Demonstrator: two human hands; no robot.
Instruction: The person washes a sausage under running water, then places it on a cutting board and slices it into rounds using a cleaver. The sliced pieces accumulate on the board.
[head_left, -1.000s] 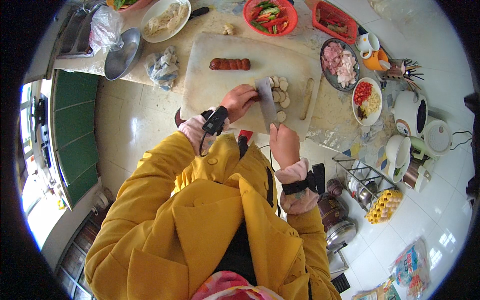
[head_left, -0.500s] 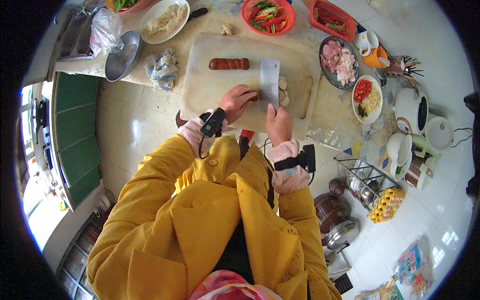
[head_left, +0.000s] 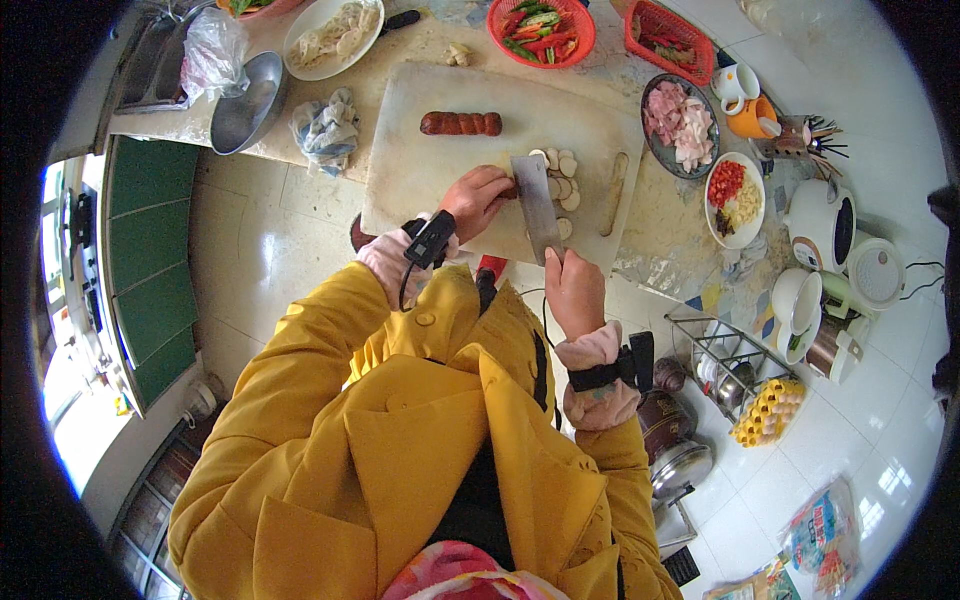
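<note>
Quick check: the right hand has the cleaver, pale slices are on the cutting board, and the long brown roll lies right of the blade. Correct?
Not quite: the long brown roll lies left of the blade, as the head view shows. The right hand does hold the cleaver, and pale slices are on the cutting board.

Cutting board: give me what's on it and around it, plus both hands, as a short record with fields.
Left hand: holding a brown piece, partly hidden, left of the blade
Right hand: holding the knife by its handle end
Slices: pale rounds, right of the blade
Brown log: lying farther up the board
Board: pale, slotted near its right edge
Beyond board: red basket with chopped peppers
Right of board: dark plate with cut meat
</note>
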